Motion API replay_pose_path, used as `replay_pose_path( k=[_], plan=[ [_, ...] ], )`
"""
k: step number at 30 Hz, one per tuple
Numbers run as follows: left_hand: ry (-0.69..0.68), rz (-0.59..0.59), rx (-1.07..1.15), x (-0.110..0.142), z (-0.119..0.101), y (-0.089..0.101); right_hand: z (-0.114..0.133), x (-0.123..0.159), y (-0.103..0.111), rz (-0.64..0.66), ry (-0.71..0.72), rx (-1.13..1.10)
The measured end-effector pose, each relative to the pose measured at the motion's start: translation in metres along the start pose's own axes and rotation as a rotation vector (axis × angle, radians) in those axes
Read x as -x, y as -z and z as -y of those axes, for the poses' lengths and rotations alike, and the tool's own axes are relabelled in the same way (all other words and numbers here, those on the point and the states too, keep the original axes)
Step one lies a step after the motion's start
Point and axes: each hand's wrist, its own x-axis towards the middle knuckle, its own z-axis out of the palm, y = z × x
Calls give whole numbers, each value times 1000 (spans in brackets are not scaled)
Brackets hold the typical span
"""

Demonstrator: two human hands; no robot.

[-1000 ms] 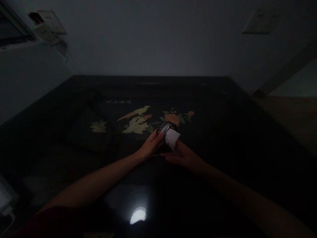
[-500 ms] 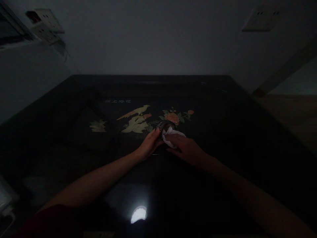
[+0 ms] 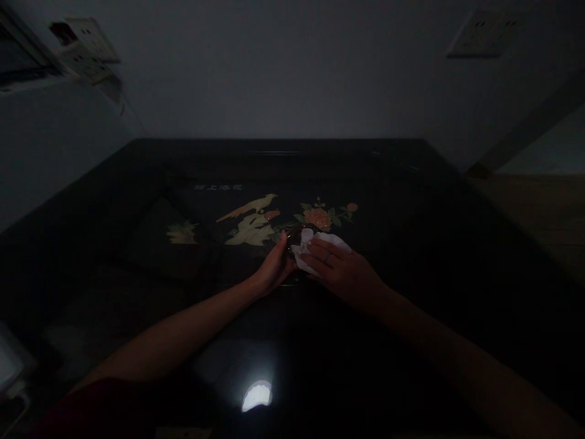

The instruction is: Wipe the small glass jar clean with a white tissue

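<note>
My left hand (image 3: 275,267) is closed around the left side of a dark, shiny rounded object (image 3: 295,234), its thumb on the upper edge. The object's exact kind cannot be told in the dim light, and much of it is covered. A crumpled white tissue (image 3: 302,261) lies against its right side. My right hand (image 3: 343,271) grips this tissue and presses it to the object, fingers pointing left. Both hands are above the middle of a black glossy table (image 3: 365,341).
Inlaid in the tabletop are a yellow bird (image 3: 253,206) and an orange flower (image 3: 317,217). A bright light reflection (image 3: 256,395) shows near the front. Wall sockets (image 3: 487,33) are at the right; a power strip (image 3: 86,61) hangs at the left. A white device (image 3: 9,360) stands at the left edge.
My right hand has turned and shifted slightly, with its back and fingers showing more. More of the tissue now covers the dark object. My left hand stays around it.
</note>
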Motion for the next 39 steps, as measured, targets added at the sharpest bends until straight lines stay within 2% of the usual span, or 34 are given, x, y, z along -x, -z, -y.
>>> replay_pose_path(
  k=[7, 10, 14, 22, 28, 36, 39],
  plan=[
    [10, 17, -27, 1, 1, 2, 4, 0, 1, -83, -46, -32],
    [1, 39, -37, 0, 3, 3, 5, 0, 5, -91, -47, -22],
    [4, 12, -38, 1, 2, 0, 6, 0, 9, -95, -48, -5],
    [3, 26, -46, 0, 3, 1, 8, 0, 6, -96, -15, 71],
    [-5, 10, -59, 2, 2, -2, 10, -1, 5, -82, -44, -15],
    [-16, 22, -45, -1, 7, 3, 10, -2, 4, -24, -65, 52],
    [-31, 12, -50, -1, 7, 4, 12, -2, 3, 0, -90, 2]
  ],
)
